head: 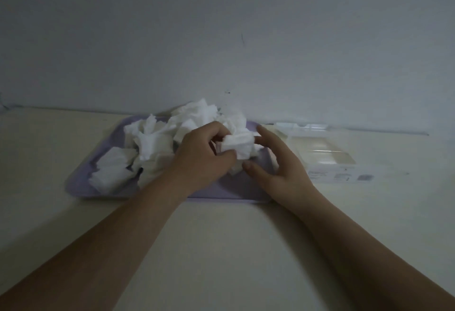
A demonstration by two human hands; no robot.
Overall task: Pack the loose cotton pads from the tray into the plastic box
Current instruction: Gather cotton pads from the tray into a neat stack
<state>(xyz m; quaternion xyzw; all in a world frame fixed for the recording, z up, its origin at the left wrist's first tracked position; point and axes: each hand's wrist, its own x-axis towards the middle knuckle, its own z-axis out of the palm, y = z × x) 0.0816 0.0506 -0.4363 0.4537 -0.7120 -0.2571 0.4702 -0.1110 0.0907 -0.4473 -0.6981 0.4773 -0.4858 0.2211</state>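
Observation:
A lilac tray [81, 182] lies on the table and holds a heap of loose white cotton pads [157, 138]. Over the tray's right half, my left hand [199, 158] grips a small bunch of pads [237, 145] between thumb and curled fingers. My right hand [275, 162] hovers just right of that bunch with its fingers spread and thumb out, the fingertips close to the pads. A clear plastic box [327, 153] stands to the right of the tray, its lid open toward the wall; I see no pads inside it.
A pale wall [221, 39] rises directly behind the tray and box. The cream table [221, 236] stretches toward me, with both my forearms lying across it. The light is dim.

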